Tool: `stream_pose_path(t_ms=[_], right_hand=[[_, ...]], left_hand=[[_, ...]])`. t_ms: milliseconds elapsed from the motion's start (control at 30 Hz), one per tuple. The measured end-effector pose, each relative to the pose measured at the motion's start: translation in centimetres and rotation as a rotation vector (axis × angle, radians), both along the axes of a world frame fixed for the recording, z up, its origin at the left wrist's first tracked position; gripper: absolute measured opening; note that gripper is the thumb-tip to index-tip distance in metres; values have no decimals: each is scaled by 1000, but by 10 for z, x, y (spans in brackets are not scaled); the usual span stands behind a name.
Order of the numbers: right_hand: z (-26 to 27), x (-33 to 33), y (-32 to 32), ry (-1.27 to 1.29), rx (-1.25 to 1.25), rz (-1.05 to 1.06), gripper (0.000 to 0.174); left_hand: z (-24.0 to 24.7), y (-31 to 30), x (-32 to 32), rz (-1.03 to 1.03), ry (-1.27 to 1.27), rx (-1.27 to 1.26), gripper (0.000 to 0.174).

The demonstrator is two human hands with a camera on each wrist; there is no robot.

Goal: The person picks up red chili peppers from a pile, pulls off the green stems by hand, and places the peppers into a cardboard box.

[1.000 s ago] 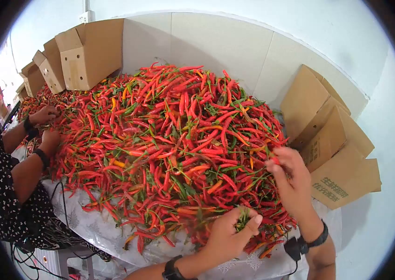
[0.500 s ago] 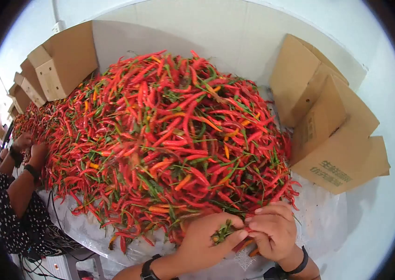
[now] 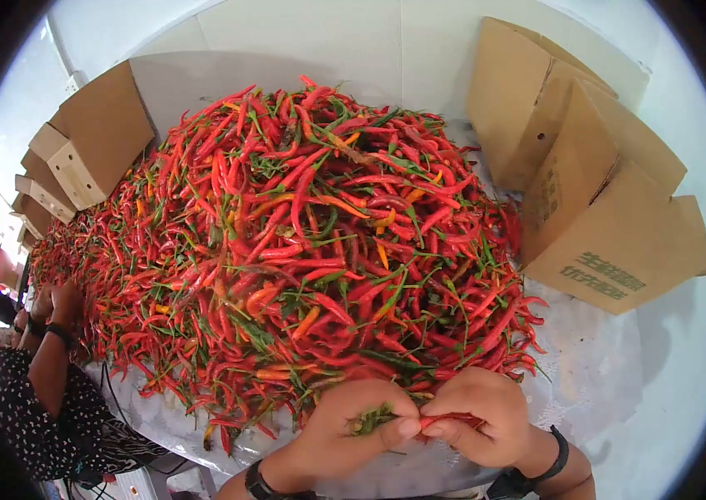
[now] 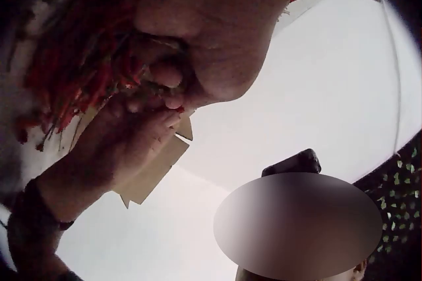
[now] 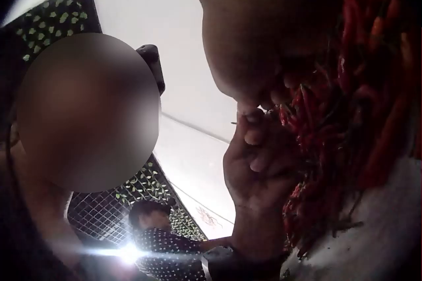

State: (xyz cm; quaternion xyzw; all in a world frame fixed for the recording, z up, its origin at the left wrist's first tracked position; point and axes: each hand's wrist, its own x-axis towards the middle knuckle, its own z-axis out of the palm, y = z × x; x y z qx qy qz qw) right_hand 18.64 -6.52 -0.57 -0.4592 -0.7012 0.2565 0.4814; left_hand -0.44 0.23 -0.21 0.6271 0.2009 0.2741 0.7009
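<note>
1. The left hand [image 3: 345,433] curls around a clump of green stems [image 3: 370,419] at the 6 o'clock edge of the chili pile [image 3: 311,242].
2. The right hand [image 3: 482,425], just beside it at 3 o'clock, pinches a red chili [image 3: 451,419]; the left thumb seems to touch its stem end.
3. The chili pile covers the counter [image 3: 595,375]; cardboard boxes [image 3: 620,242] stand at its 2 o'clock.

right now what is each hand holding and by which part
The left hand grips a clump of green stems, bunched in its palm. The right hand pinches a red chilli by its body.
</note>
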Motion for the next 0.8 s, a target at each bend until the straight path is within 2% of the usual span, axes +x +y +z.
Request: stream_pose_path(t_ms=[67, 200, 233, 333, 433, 533, 600, 700, 800], right_hand=[[0, -2, -4, 137, -140, 9, 14], [6, -3, -6, 658, -333, 3, 24], [9, 1, -3, 627, -332, -8, 24], [29, 14, 10, 498, -381, -64, 20], [35, 10, 35, 461, -281, -8, 17], [43, 2, 60, 113, -180, -80, 12], [51, -9, 77, -50, -141, -121, 14], [45, -17, 106, -445, 118, -96, 9], [47, -42, 118, -557, 120, -159, 12]], left_hand=[[1, -2, -3, -1, 15, -187, 18], [-2, 2, -6, 20, -59, -504, 22], [-2, 2, -4, 38, -105, -573, 23], [13, 1, 2, 157, -38, -710, 19], [5, -3, 5, 219, -81, -678, 15], [3, -4, 5, 283, -135, -654, 11], [0, -4, -1, 321, -127, -662, 18], [-2, -4, -5, 409, -172, -683, 23], [1, -3, -7, 474, -245, -679, 24]])
